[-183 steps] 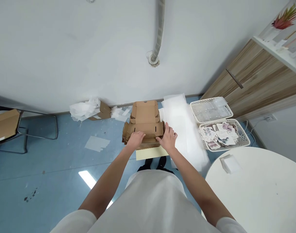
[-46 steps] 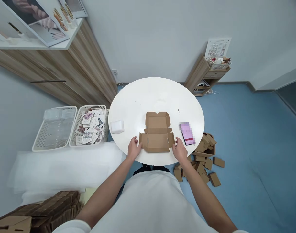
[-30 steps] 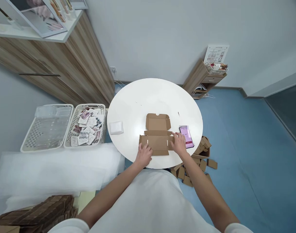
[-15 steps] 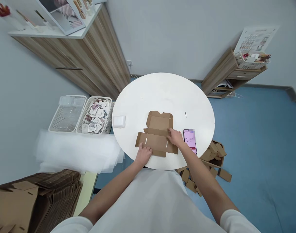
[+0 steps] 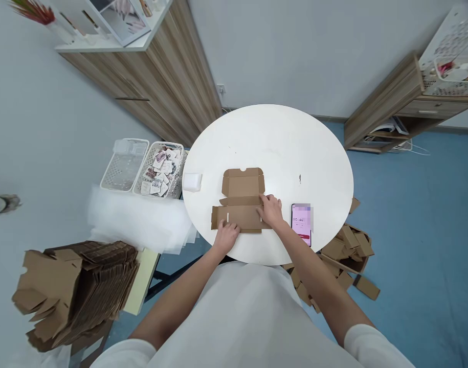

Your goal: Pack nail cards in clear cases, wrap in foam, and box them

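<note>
A flat, unfolded brown cardboard box blank (image 5: 241, 199) lies on the round white table (image 5: 272, 143) near its front edge. My left hand (image 5: 226, 237) rests with curled fingers on the blank's near left edge. My right hand (image 5: 271, 210) lies on the blank's right side, fingers pressing on its right flap. A phone with a lit pink screen (image 5: 302, 224) lies just right of my right hand.
A small white foam pad (image 5: 192, 181) sits at the table's left edge. Two white baskets (image 5: 123, 163), one with printed cards (image 5: 159, 167), stand on the floor at left beside white foam sheets (image 5: 136, 222). A stack of flat blanks (image 5: 76, 286) is lower left; folded boxes (image 5: 344, 248) lie at right.
I turned from the stack of blanks to the table, where one blank now lies. Over the last second my right hand slid inward onto its right flap; my left stays at the near edge.
</note>
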`<state>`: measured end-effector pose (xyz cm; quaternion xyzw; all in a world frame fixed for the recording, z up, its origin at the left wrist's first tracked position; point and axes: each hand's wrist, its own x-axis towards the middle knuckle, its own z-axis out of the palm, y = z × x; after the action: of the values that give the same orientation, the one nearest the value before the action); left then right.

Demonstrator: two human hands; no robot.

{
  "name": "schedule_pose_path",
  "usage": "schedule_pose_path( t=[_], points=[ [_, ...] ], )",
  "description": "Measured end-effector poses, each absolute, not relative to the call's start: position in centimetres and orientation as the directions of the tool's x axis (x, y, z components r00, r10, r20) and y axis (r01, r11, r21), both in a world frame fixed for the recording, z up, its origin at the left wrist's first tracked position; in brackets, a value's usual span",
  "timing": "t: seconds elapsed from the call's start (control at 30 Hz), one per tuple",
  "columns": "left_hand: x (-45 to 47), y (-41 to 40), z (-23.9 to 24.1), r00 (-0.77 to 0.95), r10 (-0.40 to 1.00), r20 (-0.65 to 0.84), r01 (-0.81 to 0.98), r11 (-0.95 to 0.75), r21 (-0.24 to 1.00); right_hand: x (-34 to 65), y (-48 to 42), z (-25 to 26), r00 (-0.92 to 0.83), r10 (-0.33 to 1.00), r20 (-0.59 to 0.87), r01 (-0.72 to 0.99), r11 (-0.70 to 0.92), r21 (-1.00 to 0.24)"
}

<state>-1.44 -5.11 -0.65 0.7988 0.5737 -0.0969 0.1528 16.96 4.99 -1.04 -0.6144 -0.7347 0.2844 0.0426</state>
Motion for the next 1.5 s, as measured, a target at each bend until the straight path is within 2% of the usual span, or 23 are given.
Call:
schedule_pose_path(
  t=[0.07,0.2,0.3,0.4,0.47,0.57,0.67,0.83,0.93,1.0,1.1,1.23,1.33,1.43,1.5],
  points=[
    [-1.6,-5.0,-0.7,0.345,0.878,-0.332,0.938,-0.321,0.127,16.7,5.8,-1.1,-0.224,0.929,-0.293,0.867,0.053,-0.495],
    [-2.1,-4.8,-1.0,0.386,0.857,-0.342,0.923,-0.353,0.155,16.4,7.0,-1.1,-0.252,0.893,-0.372,0.76,-0.056,-0.648],
    [-2.5,-4.7,-1.1,0.403,0.848,-0.343,0.913,-0.346,0.218,16.2,6.5,-1.0,-0.222,0.909,-0.354,0.744,-0.077,-0.664],
    [-2.7,-4.5,-0.8,0.333,0.89,-0.312,0.93,-0.256,0.263,16.2,5.1,-1.1,-0.207,0.944,-0.259,0.79,0.005,-0.613],
    [-2.8,-4.0,-0.3,0.286,0.922,-0.262,0.945,-0.227,0.236,16.2,4.1,-1.3,-0.201,0.956,-0.212,0.824,0.048,-0.564],
    [-3.1,-2.6,0.5,0.311,0.923,-0.227,0.949,-0.289,0.125,16.2,2.8,-1.7,-0.186,0.965,-0.185,0.857,0.067,-0.512],
    [-3.8,-0.9,0.8,0.392,0.871,-0.296,0.917,-0.395,0.051,16.2,1.7,-1.8,-0.164,0.968,-0.189,0.885,0.06,-0.462],
    [-4.7,0.8,0.3,0.489,0.801,-0.346,0.864,-0.499,0.065,15.4,-0.2,-0.6,-0.107,0.972,-0.209,0.945,0.034,-0.326],
    [-5.0,0.8,0.0,0.512,0.792,-0.332,0.853,-0.515,0.087,14.5,-1.5,0.4,0.004,0.994,-0.109,0.974,-0.029,-0.227],
    [-5.1,0.7,0.0,0.525,0.793,-0.308,0.847,-0.522,0.101,13.8,-2.4,0.7,-0.073,0.994,-0.086,0.979,0.054,-0.196],
    [-5.3,0.3,0.3,0.538,0.799,-0.268,0.841,-0.527,0.119,12.9,-3.4,0.4,-0.308,0.935,-0.176,0.944,0.278,-0.178],
    [-6.1,-0.5,0.9,0.543,0.801,-0.253,0.84,-0.527,0.133,12.0,-3.9,-0.6,-0.328,0.912,-0.247,0.944,0.306,-0.123],
    [-7.9,-1.7,0.9,0.435,0.87,-0.233,0.899,-0.404,0.168,11.6,-3.9,-1.0,-0.299,0.921,-0.251,0.954,0.28,-0.108],
    [-10.7,-3.2,0.0,0.159,0.95,-0.269,0.966,-0.093,0.241,11.6,-4.1,-1.1,-0.298,0.925,-0.237,0.954,0.277,-0.119],
    [-12.4,-3.9,-0.8,0.076,0.948,-0.309,0.942,0.034,0.335,11.6,-4.2,-1.2,-0.299,0.927,-0.227,0.953,0.276,-0.129]
  ],
)
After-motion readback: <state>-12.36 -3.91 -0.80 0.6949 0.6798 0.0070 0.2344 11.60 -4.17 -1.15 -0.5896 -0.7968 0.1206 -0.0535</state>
